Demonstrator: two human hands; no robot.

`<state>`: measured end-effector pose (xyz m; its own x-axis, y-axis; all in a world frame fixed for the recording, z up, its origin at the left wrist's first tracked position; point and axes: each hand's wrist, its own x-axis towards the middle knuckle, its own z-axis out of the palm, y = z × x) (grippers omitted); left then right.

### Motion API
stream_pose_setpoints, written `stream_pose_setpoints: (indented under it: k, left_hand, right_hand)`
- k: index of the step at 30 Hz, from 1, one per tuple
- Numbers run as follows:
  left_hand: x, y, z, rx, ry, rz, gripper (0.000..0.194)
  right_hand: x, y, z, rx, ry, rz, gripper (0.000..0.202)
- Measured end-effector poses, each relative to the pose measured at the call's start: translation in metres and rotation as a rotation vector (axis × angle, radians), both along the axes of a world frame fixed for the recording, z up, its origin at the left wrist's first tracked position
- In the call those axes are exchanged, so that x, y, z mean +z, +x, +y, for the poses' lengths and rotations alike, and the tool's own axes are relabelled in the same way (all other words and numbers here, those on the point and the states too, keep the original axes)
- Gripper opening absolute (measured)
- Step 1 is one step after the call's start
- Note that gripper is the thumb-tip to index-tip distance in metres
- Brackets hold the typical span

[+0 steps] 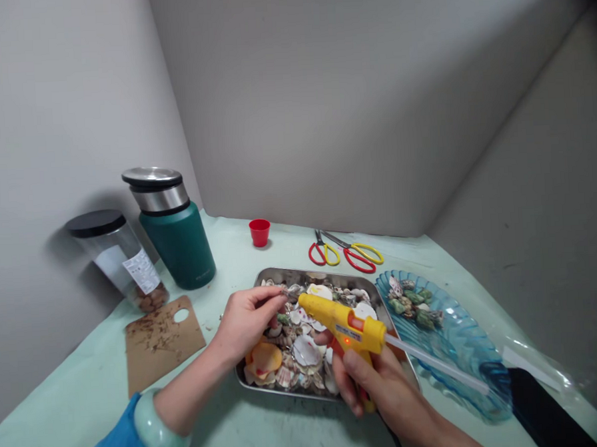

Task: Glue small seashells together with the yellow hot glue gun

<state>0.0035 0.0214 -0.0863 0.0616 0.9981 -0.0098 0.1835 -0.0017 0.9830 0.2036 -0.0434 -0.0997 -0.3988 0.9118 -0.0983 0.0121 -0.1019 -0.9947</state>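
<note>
My right hand [371,373] is wrapped around a yellow hot glue gun [341,321] with an orange light on its side. A long whitish glue stick [436,363] sticks out of its back end. Thumb and fingertips of my left hand [253,316] pinch a small greyish shell [293,292] close to the gun's nozzle; the fingers partly hide it. Both hands are above a metal tray [317,390] filled with mixed seashells [305,350]: white, orange, striped and spiral ones.
Behind the tray are a red cup [259,233] and two pairs of scissors [325,252] with red and yellow handles. A blue plastic dish [464,328] with greenish shells [413,303] is at right. Leftward stand a green flask [179,246], a black-lidded jar [125,259] and brown cardboard [160,364].
</note>
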Motion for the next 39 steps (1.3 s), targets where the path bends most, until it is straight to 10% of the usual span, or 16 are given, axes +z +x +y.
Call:
stream_pose_setpoints:
  k: [39]
  left_hand:
    - [-0.0036, -0.0009, 0.0005, -0.026, 0.017, 0.003, 0.018]
  right_hand:
    - [-0.0056, -0.0003, -0.0012, 0.022, 0.042, 0.026, 0.052]
